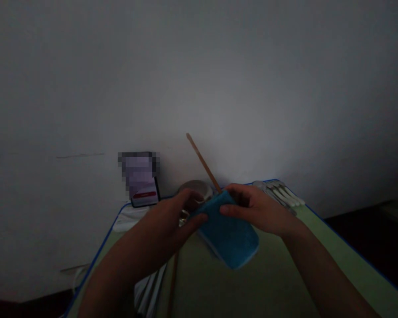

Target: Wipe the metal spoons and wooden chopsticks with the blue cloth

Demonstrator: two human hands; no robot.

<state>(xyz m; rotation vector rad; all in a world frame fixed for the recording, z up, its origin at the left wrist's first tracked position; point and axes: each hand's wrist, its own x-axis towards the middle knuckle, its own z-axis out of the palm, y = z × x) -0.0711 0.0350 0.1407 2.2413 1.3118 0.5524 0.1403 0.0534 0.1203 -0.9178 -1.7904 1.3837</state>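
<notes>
Both hands hold a blue, soft-looking cloth piece [232, 234] with rounded lower corners, tilted above the table. My left hand [182, 216] is closed on its upper left edge, thumb in front. At its upper right edge, my right hand [248, 205] pinches it between thumb and fingers. A thin wooden stick [203, 163], like a chopstick, slants up and left from the cloth's top edge. Its lower end is hidden, so I cannot tell whether it lies inside or behind the cloth. Behind my left hand is a round greyish dish [197, 187], partly covered.
A phone [145, 181] leans on the wall at the back left, beside white cloth [128, 219]. Several spoons and forks with pale handles [283, 194] lie at the back right. Near the left forearm are silvery utensils [149, 289] and another brown stick [173, 282]. The green table [318, 247] has a blue edge.
</notes>
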